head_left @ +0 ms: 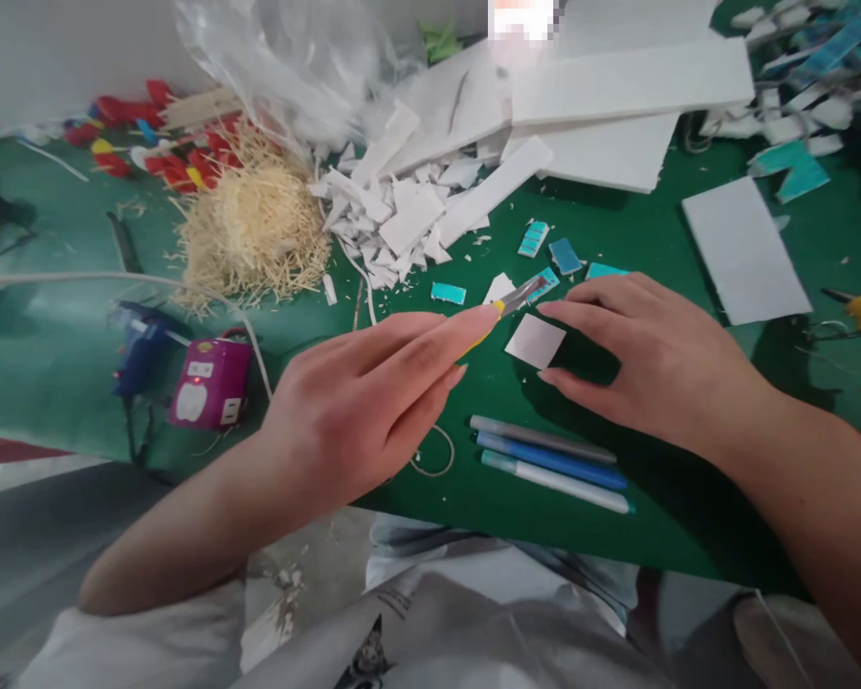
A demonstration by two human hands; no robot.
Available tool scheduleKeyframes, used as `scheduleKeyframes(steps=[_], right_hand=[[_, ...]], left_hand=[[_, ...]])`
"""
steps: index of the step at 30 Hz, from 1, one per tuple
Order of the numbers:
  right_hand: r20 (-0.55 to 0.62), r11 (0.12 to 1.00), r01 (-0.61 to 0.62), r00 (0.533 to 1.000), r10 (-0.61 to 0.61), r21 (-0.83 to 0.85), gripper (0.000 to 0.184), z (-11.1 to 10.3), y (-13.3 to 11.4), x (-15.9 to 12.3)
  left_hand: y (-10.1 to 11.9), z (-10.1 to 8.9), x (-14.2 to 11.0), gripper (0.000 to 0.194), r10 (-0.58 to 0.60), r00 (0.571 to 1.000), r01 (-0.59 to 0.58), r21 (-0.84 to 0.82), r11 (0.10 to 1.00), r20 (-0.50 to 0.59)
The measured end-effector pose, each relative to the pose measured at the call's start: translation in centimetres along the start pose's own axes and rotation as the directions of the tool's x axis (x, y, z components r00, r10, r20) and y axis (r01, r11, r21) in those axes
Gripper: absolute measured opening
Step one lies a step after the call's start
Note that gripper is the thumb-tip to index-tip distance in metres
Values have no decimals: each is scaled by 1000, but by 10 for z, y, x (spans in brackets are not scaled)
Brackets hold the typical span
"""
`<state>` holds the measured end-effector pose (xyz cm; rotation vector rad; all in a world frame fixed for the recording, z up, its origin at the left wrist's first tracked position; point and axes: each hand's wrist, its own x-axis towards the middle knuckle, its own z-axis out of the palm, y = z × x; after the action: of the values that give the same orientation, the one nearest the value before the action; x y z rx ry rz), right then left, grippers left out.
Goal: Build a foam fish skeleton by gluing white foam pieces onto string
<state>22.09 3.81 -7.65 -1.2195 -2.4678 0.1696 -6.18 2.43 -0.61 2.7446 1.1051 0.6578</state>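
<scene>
- A white apple-shaped mark stands out on a purple socket box at left, its small light glowing red; fine print on the person's pale shirt, above a dark printed figure, is too small to read.
- The yellow-handled cutter is in the left hand, its fingers closed around the handle; the blade points far and right, its long axis slanting from near left to far right, over the pieces at center.
- The fingers of the right hand are parted, thumb and forefinger at either side of a small white square; whether they touch it cannot be told. The square lies slightly askew, just nearer than the blade.
- Three pens, gray, blue and white, lie side by side nearer the person, pointing left to right.
- Painted blue pieces, white scraps, a heap of pale sticks and white boards spread across the green counter.
- A pale wall rises at far left; gray floor shows below the near edge.
</scene>
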Motion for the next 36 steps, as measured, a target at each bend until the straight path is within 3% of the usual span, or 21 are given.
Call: scheduleKeyframes(steps=[6, 9, 11, 13, 20, 26, 36], right_hand=[[54, 1000, -4, 999, 5, -13, 40, 3, 3, 0], [52, 1000, -19, 998, 20, -7, 44, 2, 3, 0], [67, 999, -41, 997, 40, 7, 45, 1, 3, 0], [91, 998, -61, 994, 58, 23, 46, 1, 4, 1], [68, 998, -42, 997, 39, 53, 41, 4, 7, 3], [102, 996, -75, 992, 70, 50, 45, 5, 6, 2], [56, 995, -84, 995, 80, 63, 37, 9, 3, 5]], left_hand=[[-12, 11, 1, 43, -73, 995, 76, 47, 996, -61], [-24, 24, -8, 46, -143, 984, 137, -59, 989, -104], [-30, 30, -14, 52, -195, 979, 183, -165, 969, -63], [-33, 33, -17, 50, -203, 977, 192, -151, 970, -60], [-28, 21, -15, 36, 69, 986, -54, 103, 993, -149], [-21, 17, -17, 39, 137, 990, -129, 152, 980, -42], [-14, 24, -10, 17, 160, 987, -161, 153, 975, 17]])
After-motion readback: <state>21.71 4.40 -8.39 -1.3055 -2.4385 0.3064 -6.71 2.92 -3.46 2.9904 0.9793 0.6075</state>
